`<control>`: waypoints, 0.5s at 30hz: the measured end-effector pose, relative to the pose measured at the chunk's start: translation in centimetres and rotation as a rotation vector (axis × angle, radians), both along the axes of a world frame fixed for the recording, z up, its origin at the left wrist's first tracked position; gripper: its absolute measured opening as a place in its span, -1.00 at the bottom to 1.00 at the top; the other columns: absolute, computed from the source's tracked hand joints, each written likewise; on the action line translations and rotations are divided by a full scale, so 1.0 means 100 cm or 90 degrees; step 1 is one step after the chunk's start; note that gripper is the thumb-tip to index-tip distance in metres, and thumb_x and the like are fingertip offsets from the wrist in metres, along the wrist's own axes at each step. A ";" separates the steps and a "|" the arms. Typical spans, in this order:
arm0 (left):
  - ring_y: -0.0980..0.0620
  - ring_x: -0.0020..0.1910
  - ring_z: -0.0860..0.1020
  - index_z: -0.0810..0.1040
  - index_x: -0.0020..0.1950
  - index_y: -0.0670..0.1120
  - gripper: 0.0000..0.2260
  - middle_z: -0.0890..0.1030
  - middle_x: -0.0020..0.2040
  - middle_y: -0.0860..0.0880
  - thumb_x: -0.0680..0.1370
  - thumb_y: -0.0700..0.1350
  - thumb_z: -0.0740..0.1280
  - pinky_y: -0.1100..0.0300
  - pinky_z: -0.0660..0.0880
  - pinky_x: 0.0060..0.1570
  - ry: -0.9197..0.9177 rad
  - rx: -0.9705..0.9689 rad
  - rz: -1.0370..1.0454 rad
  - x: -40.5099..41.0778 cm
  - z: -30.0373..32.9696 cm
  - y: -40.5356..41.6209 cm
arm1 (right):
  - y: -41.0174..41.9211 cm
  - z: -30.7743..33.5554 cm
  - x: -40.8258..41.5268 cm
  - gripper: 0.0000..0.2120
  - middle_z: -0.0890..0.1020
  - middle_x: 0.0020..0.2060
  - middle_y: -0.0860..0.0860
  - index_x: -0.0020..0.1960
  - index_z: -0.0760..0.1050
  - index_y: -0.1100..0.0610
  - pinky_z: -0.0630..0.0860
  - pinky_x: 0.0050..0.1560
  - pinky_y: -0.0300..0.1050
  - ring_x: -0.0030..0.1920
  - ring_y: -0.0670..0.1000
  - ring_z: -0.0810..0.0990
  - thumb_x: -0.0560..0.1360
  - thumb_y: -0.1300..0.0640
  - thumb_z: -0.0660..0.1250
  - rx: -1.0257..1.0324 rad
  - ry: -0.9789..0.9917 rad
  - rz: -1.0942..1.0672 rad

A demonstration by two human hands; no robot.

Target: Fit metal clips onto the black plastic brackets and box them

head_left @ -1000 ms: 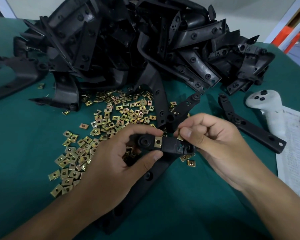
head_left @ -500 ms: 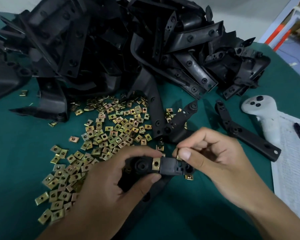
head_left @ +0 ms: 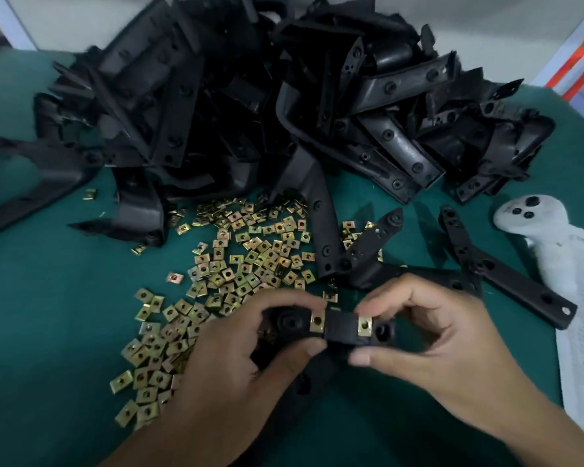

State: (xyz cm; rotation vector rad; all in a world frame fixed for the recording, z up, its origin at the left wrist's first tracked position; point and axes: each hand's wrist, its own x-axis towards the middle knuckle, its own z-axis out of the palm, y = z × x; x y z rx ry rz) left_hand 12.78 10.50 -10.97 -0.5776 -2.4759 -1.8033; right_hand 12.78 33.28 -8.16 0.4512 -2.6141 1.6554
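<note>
Second clip now seated beside the first on the bracket — gripped low over the cloth by left hand, pinched by right — probably ready for boxing.

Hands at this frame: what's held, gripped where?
Both hold one black bracket. Left hand grips its round-bossed left end; right hand pinches the right end, index finger at the second metal clip.
</note>
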 end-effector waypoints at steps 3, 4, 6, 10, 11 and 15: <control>0.34 -0.07 0.64 0.54 0.15 0.33 -0.78 0.67 0.00 0.33 0.52 0.11 0.39 0.55 0.47 -0.17 0.013 0.028 0.007 0.002 0.007 0.000 | -0.002 0.000 0.001 -0.66 0.69 -0.17 -0.05 -0.02 0.63 -0.21 0.54 -0.06 -0.02 -0.13 -0.03 0.64 0.28 -0.30 0.55 -0.001 0.026 -0.024; 0.30 -0.03 0.65 0.55 0.15 0.32 -0.78 0.68 0.03 0.30 0.52 0.12 0.39 0.52 0.49 -0.13 0.009 0.046 0.009 0.003 0.008 0.000 | -0.002 0.001 0.001 -0.62 0.68 -0.18 -0.03 -0.03 0.64 -0.21 0.52 -0.05 0.04 -0.13 -0.02 0.63 0.25 -0.35 0.54 -0.003 0.022 -0.036; 0.23 -0.01 0.67 0.57 0.14 0.30 -0.79 0.69 0.02 0.24 0.52 0.12 0.40 0.47 0.53 -0.12 -0.001 0.081 0.005 0.005 0.010 -0.001 | -0.004 0.003 0.002 -0.55 0.67 -0.18 -0.01 -0.03 0.64 -0.22 0.52 -0.02 0.11 -0.12 -0.02 0.62 0.20 -0.43 0.52 -0.009 -0.002 -0.045; 0.21 -0.04 0.68 0.58 0.14 0.29 -0.79 0.71 0.00 0.20 0.51 0.16 0.41 0.45 0.54 -0.14 -0.005 0.104 0.022 0.008 0.015 -0.001 | -0.007 0.012 0.002 -0.53 0.62 -0.18 0.02 -0.01 0.65 -0.15 0.60 -0.18 0.23 -0.19 0.11 0.62 0.20 -0.38 0.57 -0.020 -0.037 -0.040; 0.21 -0.05 0.68 0.58 0.14 0.29 -0.78 0.71 0.00 0.20 0.51 0.18 0.41 0.44 0.55 -0.15 -0.004 0.105 0.026 0.008 0.016 0.000 | -0.007 0.016 0.003 -0.55 0.60 -0.18 0.06 -0.01 0.65 -0.14 0.61 -0.25 0.22 -0.21 0.17 0.61 0.21 -0.34 0.58 -0.030 -0.049 -0.041; 0.24 -0.02 0.66 0.57 0.13 0.32 -0.78 0.70 0.01 0.23 0.48 0.18 0.40 0.46 0.52 -0.12 0.022 0.105 0.008 0.013 0.024 0.011 | 0.002 0.027 0.024 -0.62 0.64 -0.19 -0.07 0.03 0.63 -0.21 0.59 -0.10 -0.15 -0.16 -0.02 0.63 0.26 -0.29 0.56 0.009 -0.011 -0.080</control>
